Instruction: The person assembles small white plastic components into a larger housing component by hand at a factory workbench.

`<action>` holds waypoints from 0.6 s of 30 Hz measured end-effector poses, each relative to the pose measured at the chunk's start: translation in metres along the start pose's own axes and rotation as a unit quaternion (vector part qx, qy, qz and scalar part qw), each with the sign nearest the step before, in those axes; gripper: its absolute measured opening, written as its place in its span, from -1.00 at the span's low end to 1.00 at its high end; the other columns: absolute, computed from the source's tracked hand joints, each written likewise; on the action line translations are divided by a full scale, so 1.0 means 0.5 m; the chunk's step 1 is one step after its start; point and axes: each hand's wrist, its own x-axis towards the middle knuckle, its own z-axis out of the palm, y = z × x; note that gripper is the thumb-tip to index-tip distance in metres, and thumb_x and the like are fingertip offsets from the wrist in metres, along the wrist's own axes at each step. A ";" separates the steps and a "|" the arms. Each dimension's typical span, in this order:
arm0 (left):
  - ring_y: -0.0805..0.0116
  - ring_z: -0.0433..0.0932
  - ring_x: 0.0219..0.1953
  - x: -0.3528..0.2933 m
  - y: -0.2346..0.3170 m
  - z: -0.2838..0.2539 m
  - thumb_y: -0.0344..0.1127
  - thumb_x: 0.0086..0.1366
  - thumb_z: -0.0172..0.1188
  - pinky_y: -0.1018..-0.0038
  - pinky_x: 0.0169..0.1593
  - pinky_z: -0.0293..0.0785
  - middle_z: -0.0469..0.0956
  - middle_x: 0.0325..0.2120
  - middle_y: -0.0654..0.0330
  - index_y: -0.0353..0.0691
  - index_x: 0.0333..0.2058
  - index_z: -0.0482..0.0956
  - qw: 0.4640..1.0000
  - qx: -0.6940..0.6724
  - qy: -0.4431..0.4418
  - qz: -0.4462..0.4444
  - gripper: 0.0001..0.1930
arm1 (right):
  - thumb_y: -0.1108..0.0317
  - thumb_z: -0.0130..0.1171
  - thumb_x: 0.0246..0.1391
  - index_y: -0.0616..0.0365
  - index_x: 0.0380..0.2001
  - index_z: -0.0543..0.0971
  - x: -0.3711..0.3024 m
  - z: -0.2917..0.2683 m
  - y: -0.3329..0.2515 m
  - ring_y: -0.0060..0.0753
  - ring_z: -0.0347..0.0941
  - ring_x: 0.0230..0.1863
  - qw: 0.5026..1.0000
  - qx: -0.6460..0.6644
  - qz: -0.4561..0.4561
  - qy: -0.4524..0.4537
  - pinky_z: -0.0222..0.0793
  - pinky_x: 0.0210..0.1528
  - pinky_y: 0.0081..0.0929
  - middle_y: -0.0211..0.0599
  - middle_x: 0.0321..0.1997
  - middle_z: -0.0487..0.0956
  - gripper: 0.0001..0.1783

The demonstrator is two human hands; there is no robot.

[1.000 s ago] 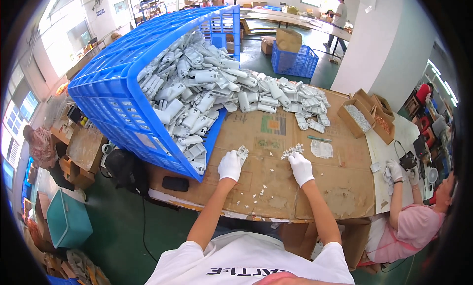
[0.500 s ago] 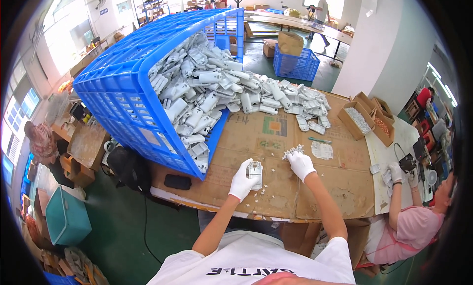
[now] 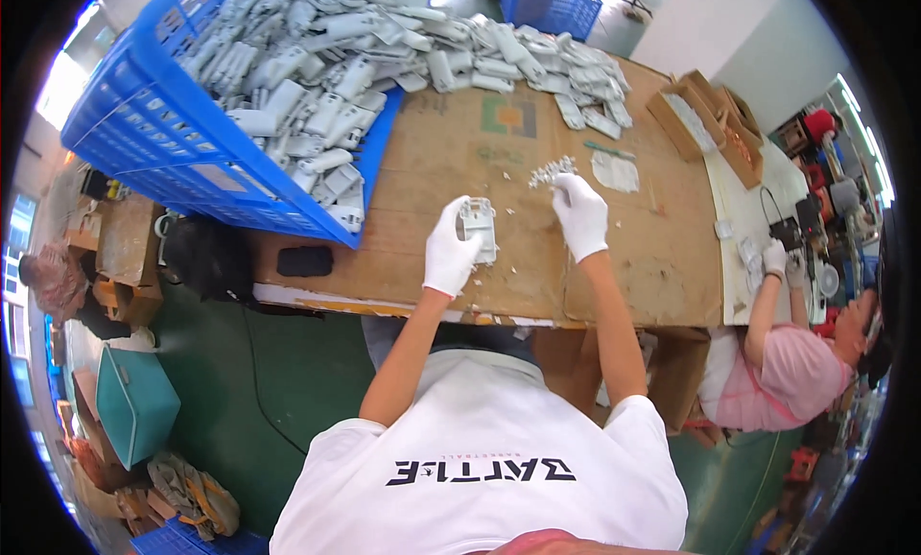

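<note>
Your left grip (image 3: 449, 252) holds a casing (image 3: 483, 231); your right grip (image 3: 582, 217), I can't tell. Brushing the small parts (image 3: 549, 173) could scatter them.

Housing (image 3: 484, 238) looks smooth plastic; cardboard (image 3: 422, 162) below it matt, scuffed; crate (image 3: 278, 195) left of it slightly glossy plastic.

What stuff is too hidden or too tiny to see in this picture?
All in the head view:
- Blue crate: its top is cut off by the upper edge.
- White bits: too small to tell their exact shape.
- Right hand: too small there to tell whether it pinches a bit.
- Case: the left hand covers one side.
</note>
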 end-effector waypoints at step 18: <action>0.08 0.60 -0.04 -0.036 0.064 0.040 -0.44 0.17 0.23 0.31 0.02 0.51 0.61 -0.11 0.04 -0.19 -0.02 0.56 0.996 0.045 0.073 0.033 -0.64 | 0.57 0.32 -0.10 0.19 -0.39 0.55 -0.049 0.035 -0.209 -0.11 0.47 -0.15 0.983 0.161 0.055 -0.073 0.42 -0.15 -0.30 -0.19 -0.21 0.45 -0.83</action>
